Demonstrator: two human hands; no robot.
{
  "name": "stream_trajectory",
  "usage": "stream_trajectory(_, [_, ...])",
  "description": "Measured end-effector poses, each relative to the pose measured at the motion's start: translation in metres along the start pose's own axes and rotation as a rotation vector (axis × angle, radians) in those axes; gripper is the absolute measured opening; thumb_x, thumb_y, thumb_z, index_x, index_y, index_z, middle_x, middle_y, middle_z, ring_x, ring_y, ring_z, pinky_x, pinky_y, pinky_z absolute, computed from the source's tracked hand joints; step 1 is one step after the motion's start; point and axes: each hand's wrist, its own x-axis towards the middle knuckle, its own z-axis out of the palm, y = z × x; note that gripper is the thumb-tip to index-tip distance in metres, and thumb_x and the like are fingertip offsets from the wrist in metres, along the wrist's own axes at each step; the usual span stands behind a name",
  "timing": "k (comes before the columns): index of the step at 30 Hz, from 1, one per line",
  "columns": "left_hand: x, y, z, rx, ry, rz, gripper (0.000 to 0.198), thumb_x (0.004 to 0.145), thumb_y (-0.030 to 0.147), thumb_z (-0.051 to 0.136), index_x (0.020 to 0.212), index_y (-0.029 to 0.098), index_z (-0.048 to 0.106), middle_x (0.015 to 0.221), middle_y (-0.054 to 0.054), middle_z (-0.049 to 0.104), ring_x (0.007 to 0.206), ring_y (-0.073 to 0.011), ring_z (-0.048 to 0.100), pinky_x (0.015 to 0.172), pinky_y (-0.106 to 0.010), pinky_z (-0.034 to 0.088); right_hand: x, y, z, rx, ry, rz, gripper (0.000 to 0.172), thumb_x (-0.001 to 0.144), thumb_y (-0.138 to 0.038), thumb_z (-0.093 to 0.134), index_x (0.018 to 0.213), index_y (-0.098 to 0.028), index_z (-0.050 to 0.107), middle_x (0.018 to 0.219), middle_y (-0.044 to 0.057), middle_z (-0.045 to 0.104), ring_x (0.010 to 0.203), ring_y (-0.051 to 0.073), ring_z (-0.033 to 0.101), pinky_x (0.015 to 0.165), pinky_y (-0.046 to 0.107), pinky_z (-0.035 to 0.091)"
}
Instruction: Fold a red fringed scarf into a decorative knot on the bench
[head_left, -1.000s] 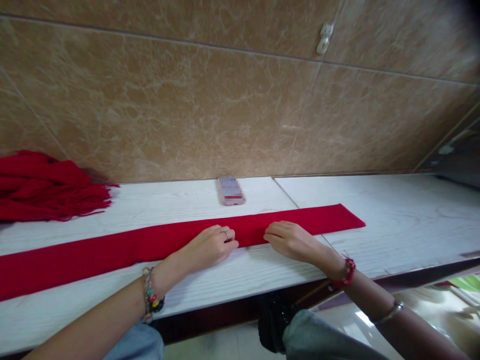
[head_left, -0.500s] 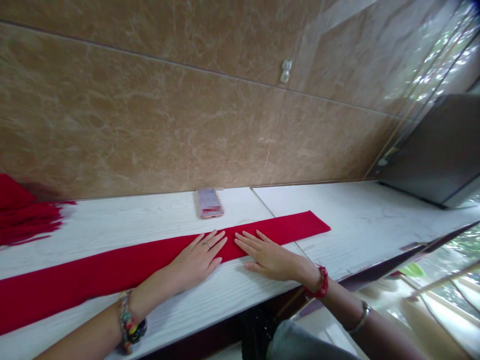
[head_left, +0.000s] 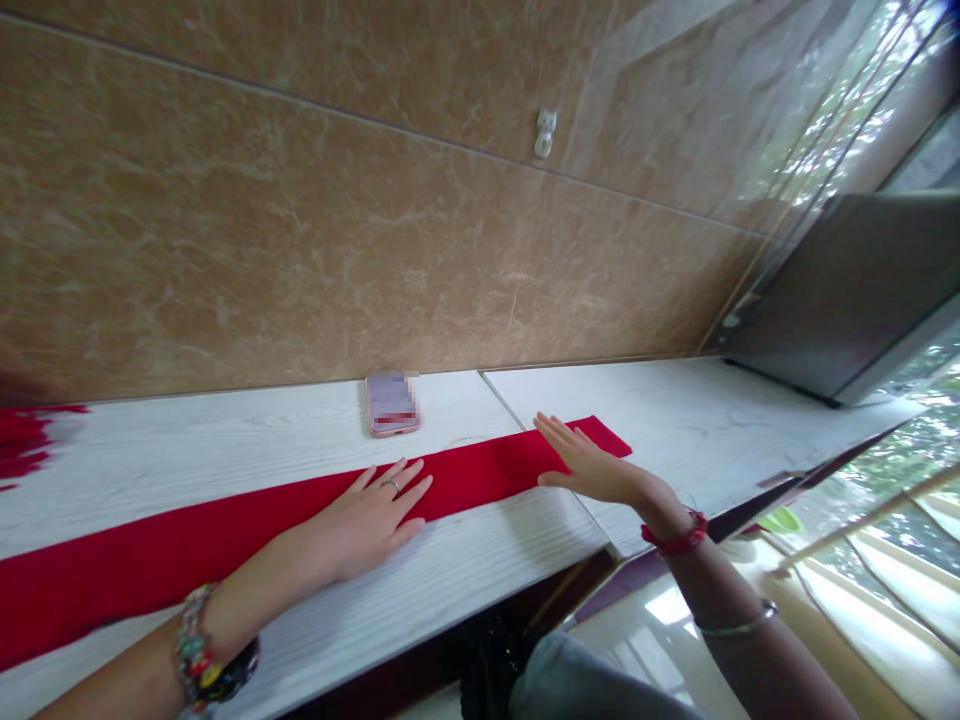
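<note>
We have the red cloth point(head_left: 484, 476) lying between the counter point(head_left: 247, 425)'s front and wall-side edges, left hand point(head_left: 366, 527) on it, right hand point(head_left: 589, 468) over it, fingers apart, and uneven sideways pressure could wrinkle it.

On the white desk point(head_left: 660, 410), the left hand point(head_left: 367, 525) lies spread on a long red cloth point(head_left: 480, 475), the right hand point(head_left: 592, 472) is over it near one end, and a phone point(head_left: 392, 405) lies beyond.
</note>
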Motion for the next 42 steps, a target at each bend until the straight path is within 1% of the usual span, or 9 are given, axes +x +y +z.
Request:
stream_trajectory(6, [0.057, 0.037, -0.006, 0.072, 0.155, 0.17, 0.052, 0.089, 0.042, 0.029, 0.134, 0.015, 0.027, 0.142, -0.01, 0.02, 0.129, -0.0208, 0.02, 0.103, -0.035, 0.02, 0.006, -0.003, -0.011, 0.048, -0.085, -0.207, 0.051, 0.075, -0.023, 0.056, 0.125, -0.014, 0.045, 0.129, 0.01, 0.045, 0.119, 0.022, 0.04, 0.101, 0.035, 0.031])
stream_trajectory(11, [0.096, 0.053, 0.014, 0.066, 0.262, 0.31, 0.051, 0.09, 0.042, 0.027, 0.132, 0.014, 0.03, 0.139, -0.009, 0.028, 0.128, -0.0197, 0.024, 0.103, -0.036, 0.019, -0.009, 0.033, 0.0, 0.078, 0.063, -0.164, 0.033, 0.081, -0.017, 0.047, 0.113, -0.017, 0.056, 0.118, 0.007, 0.056, 0.109, 0.017, 0.05, 0.095, 0.033, 0.04])
stream_trajectory(15, [0.103, 0.054, 0.021, 0.046, 0.3, 0.309, 0.046, 0.09, 0.035, 0.026, 0.131, 0.016, 0.034, 0.138, -0.008, 0.032, 0.127, -0.0191, 0.027, 0.102, -0.037, 0.02, -0.016, 0.052, 0.008, 0.073, 0.195, -0.173, 0.029, 0.085, -0.018, 0.042, 0.109, -0.019, 0.058, 0.113, 0.005, 0.06, 0.103, 0.015, 0.055, 0.09, 0.031, 0.045])
stream_trajectory(21, [0.102, 0.057, 0.016, 0.008, 0.323, 0.277, 0.041, 0.09, 0.029, 0.028, 0.128, 0.019, 0.039, 0.136, -0.006, 0.036, 0.125, -0.02, 0.031, 0.1, -0.038, 0.027, -0.02, 0.052, 0.009, 0.041, 0.371, -0.233, 0.026, 0.085, -0.018, 0.043, 0.103, -0.019, 0.062, 0.1, 0.004, 0.066, 0.092, 0.014, 0.06, 0.082, 0.029, 0.05])
stream_trajectory(25, [0.103, 0.057, 0.013, 0.008, 0.309, 0.278, 0.04, 0.088, 0.024, 0.033, 0.128, 0.023, 0.039, 0.139, -0.006, 0.03, 0.126, -0.0208, 0.029, 0.1, -0.039, 0.025, -0.025, 0.051, 0.007, 0.041, 0.486, -0.234, 0.024, 0.082, -0.017, 0.045, 0.098, -0.019, 0.063, 0.097, 0.004, 0.066, 0.092, 0.014, 0.06, 0.081, 0.029, 0.05])
stream_trajectory(31, [0.104, 0.054, 0.014, -0.017, 0.225, 0.347, 0.041, 0.089, 0.031, 0.032, 0.129, 0.036, 0.033, 0.141, 0.003, 0.026, 0.128, -0.0225, 0.023, 0.101, -0.043, 0.021, -0.031, 0.056, 0.007, 0.095, 0.263, -0.169, 0.026, 0.078, -0.015, 0.046, 0.097, -0.022, 0.063, 0.102, 0.002, 0.064, 0.094, 0.015, 0.058, 0.084, 0.031, 0.048])
stream_trajectory(35, [0.103, 0.054, 0.013, -0.031, 0.205, 0.35, 0.04, 0.09, 0.035, 0.028, 0.13, 0.034, 0.032, 0.14, 0.003, 0.028, 0.129, -0.0219, 0.02, 0.102, -0.043, 0.017, -0.032, 0.057, 0.002, 0.14, 0.24, -0.14, 0.027, 0.079, -0.023, 0.047, 0.103, -0.023, 0.061, 0.109, 0.003, 0.061, 0.103, 0.017, 0.054, 0.091, 0.035, 0.044])
stream_trajectory(39, [0.103, 0.053, 0.014, -0.043, 0.219, 0.368, 0.041, 0.09, 0.038, 0.027, 0.13, 0.034, 0.031, 0.139, 0.003, 0.029, 0.129, -0.0214, 0.018, 0.103, -0.043, 0.013, -0.02, 0.046, 0.008, 0.092, 0.304, -0.003, 0.04, 0.086, -0.031, 0.037, 0.124, -0.021, 0.045, 0.128, 0.007, 0.046, 0.123, 0.02, 0.034, 0.101, 0.044, 0.031])
stream_trajectory(42, [0.103, 0.052, 0.015, -0.048, 0.223, 0.379, 0.041, 0.09, 0.04, 0.027, 0.131, 0.035, 0.03, 0.139, 0.002, 0.029, 0.13, -0.0223, 0.018, 0.103, -0.045, 0.012, -0.008, 0.036, 0.019, 0.025, 0.189, 0.111, 0.05, 0.088, -0.041, 0.029, 0.134, -0.02, 0.029, 0.14, 0.01, 0.027, 0.129, 0.024, 0.017, 0.102, 0.051, 0.02])
